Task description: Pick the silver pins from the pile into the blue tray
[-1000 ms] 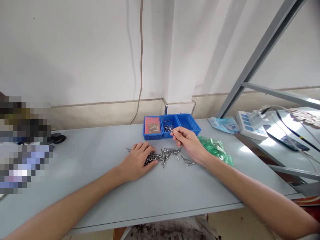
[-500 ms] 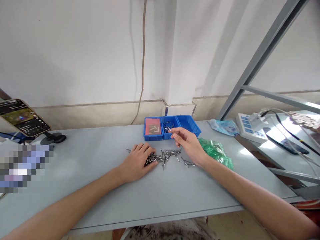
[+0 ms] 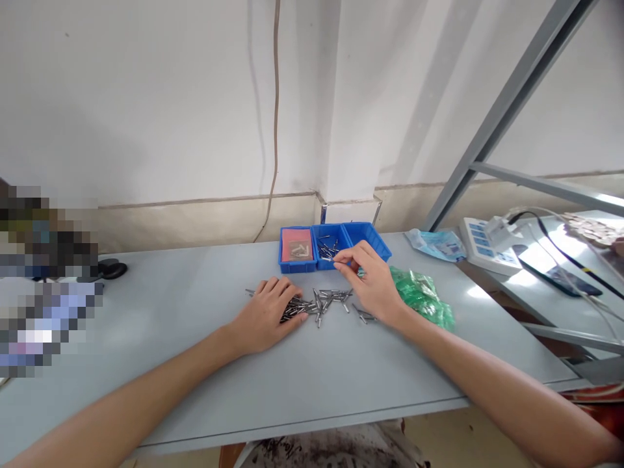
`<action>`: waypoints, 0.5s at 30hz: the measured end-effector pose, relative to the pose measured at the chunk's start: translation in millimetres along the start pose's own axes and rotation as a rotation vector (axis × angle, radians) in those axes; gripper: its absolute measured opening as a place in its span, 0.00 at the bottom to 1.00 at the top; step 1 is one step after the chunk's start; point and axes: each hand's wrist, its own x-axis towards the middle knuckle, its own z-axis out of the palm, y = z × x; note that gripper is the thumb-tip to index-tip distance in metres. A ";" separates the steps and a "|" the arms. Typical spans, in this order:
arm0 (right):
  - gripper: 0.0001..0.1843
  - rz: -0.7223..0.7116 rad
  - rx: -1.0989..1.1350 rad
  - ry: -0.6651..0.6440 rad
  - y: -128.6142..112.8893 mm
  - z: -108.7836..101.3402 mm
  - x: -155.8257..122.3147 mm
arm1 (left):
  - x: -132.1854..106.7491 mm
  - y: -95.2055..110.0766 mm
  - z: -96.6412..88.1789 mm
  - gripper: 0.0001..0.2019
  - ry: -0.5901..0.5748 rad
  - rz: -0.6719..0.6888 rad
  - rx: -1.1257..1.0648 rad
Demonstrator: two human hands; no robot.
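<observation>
A loose heap of small metal pins (image 3: 327, 301) lies on the grey table (image 3: 195, 364). My left hand (image 3: 269, 313) rests flat on the left part of the heap, fingers spread over the pins. My right hand (image 3: 371, 281) hovers just in front of the blue three-part tray (image 3: 376, 242), its thumb and fingers pinched on one small pin at the front edge of the middle compartment. The middle compartment (image 3: 329, 247) holds several dark pins. The left compartment (image 3: 296, 249) has a pink liner with a few pale parts.
A crumpled green plastic bag (image 3: 422, 296) lies right of my right hand. Farther right are a blue packet (image 3: 436, 243), a white power strip (image 3: 482, 246) with cables, and a phone (image 3: 560, 275). A grey slanted frame bar (image 3: 507, 110) rises at the right. A cable (image 3: 273, 117) hangs down the wall.
My right hand has turned palm-down and dropped a little toward the tray's front edge, still pinching a pin. The left hand has stayed on the heap.
</observation>
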 end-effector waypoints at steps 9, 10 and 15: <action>0.06 0.081 0.090 -0.068 0.4 2.3 0.4 | -0.2 -0.2 -0.8 0.12 0.007 0.007 -0.011; 0.07 0.141 0.150 -0.084 1.4 2.9 1.4 | -0.2 -0.4 -0.6 0.12 0.008 0.007 -0.012; 0.18 0.510 0.480 -0.176 8.8 6.9 4.3 | -0.1 -0.8 0.4 0.13 0.006 0.000 -0.004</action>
